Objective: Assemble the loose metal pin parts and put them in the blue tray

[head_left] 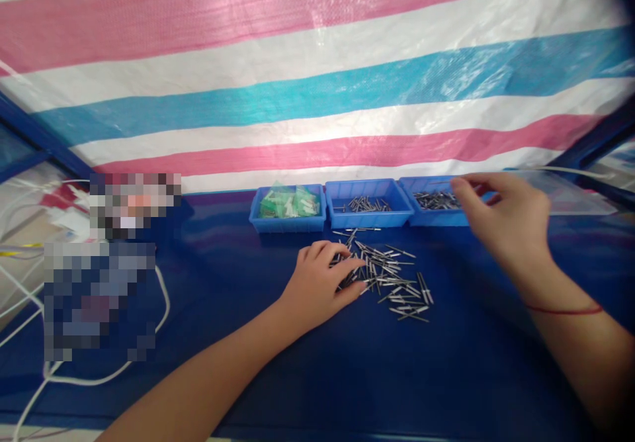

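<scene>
Thin silver pins with thicker sleeves, which look like blind rivets [384, 266], lie in a loose pile on the dark blue table. My left hand [322, 276] rests at the pile's left side, fingers apart and touching rivets there. Over the front right of the right blue bin [436, 217] hovers my right hand [510, 214], thumb and fingertips drawn together. Whatever they pinch is too small to make out. More rivets fill that bin, partly hidden by the hand. The middle blue bin [370, 219] holds a smaller heap of similar pieces.
At the left of the row, a blue bin [288, 225] contains green-tinted plastic packets [290, 202]. White cables [163, 296] and pixelated items lie at the left. A clear plastic sheet or lid [575, 194] is at the back right. A striped tarp [307, 104] hangs behind.
</scene>
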### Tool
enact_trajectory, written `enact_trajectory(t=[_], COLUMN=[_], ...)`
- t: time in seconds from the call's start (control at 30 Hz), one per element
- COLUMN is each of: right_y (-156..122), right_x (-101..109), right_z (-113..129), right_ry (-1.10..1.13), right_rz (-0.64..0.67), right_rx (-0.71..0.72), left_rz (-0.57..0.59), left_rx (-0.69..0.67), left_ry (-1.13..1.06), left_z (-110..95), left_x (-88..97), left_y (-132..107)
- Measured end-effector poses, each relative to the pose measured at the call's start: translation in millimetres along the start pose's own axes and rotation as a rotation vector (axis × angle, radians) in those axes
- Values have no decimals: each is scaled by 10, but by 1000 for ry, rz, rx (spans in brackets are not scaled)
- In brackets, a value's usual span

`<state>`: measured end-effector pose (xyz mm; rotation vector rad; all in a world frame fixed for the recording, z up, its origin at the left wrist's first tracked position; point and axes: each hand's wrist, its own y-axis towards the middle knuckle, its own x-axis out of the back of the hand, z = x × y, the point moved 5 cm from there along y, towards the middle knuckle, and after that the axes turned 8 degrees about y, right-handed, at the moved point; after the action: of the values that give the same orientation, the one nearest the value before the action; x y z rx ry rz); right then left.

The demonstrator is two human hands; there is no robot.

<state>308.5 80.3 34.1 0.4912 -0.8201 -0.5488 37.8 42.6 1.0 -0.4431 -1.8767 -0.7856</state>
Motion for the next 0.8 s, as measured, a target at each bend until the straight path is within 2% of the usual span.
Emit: enact_trajectory(t=[0.1, 0.2, 0.4, 0.57, 0.67, 0.8], right_y=[102, 93, -58, -229, -377, -612], right_x=[9, -16, -8, -166, -298, -460], right_z=[-321, -332, 181, 532, 738, 1003], right_ry=[-205, -216, -100, 34, 172, 320], right_rz=[-19, 11, 24, 111, 260, 518], right_rx=[-25, 29, 157, 283, 368, 455], left_rz=[35, 36, 18, -10, -45, -167], left_rx=[-36, -58, -62, -39, -17, 71], left_ry=[45, 70, 93, 101, 68, -125], left_z=[-9, -18, -37, -25, -13, 25], left_x=[-42, -53, -35, -5, 43, 143], left_y=[-8, -9, -1, 17, 37, 49])
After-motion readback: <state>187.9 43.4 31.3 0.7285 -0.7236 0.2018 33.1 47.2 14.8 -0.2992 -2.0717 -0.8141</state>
